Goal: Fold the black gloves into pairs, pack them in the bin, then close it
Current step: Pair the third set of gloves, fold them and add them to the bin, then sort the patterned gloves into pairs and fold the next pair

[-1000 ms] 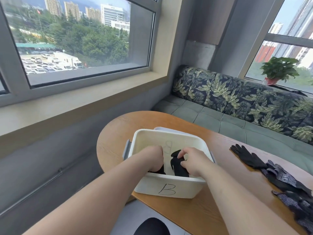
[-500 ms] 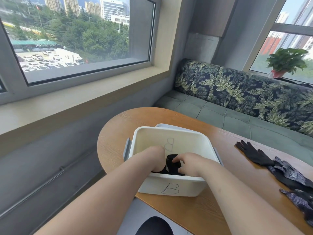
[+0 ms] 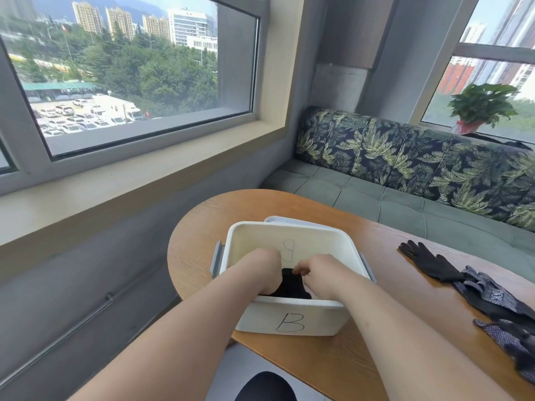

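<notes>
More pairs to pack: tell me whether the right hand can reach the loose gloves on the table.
Probably yes: nothing stands between the right hand and the loose black fabric gloves lying uncovered.

A single capital "B" was handwritten in dark marker on the outside of the near wall of the white bin, about mid-wall and leaning slightly. A second, much fainter "B" showed on the far wall of the same bin. It was seen from inside through the pale plastic and looked mirrored. The patterned gloves on the right of the worktop carried printed markings too blurred to read. Any lettering on the buildings and parked vehicles beyond the window was too small to read.
</notes>
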